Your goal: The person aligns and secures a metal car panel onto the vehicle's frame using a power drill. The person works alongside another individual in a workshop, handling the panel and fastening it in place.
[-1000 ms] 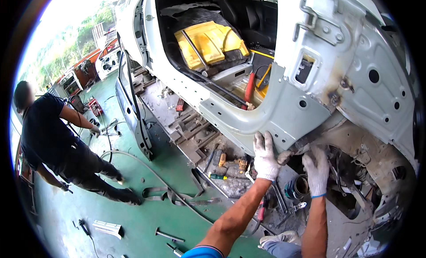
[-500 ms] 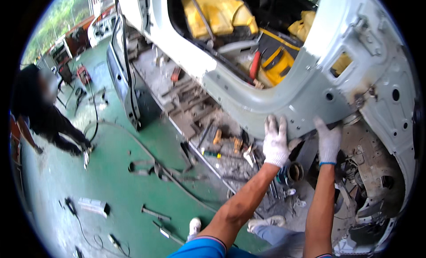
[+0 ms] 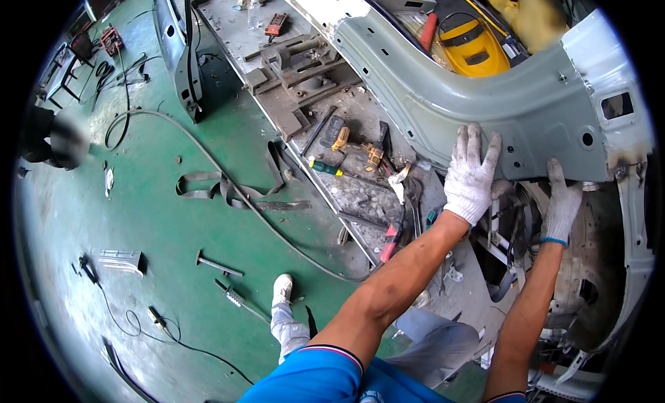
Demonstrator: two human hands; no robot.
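My left hand (image 3: 468,173), in a white knit glove, lies with its fingers apart on the grey lower body panel (image 3: 518,101) of a car, near its bottom edge. My right hand (image 3: 564,198), also gloved, is at that edge further right, one finger up on the panel and the others curled at the edge, partly hidden. Below and behind it is an exposed metal cavity (image 3: 589,278). Just left of my left hand, a drill (image 3: 374,150), a green-and-yellow screwdriver (image 3: 325,167) and other hand tools lie on the grimy metal platform (image 3: 364,198).
A detached door (image 3: 176,56) stands at the platform's far side. A hose (image 3: 242,198), grey straps (image 3: 197,187), cords and metal parts (image 3: 121,261) lie on the green floor. A co-worker (image 3: 41,136) is partly visible at far left. Yellow items sit inside the car.
The view has tilted down, so the car's opening moved up in frame. The co-worker has mostly left view leftward. My right hand has come up onto the panel edge; my left stays on the panel.
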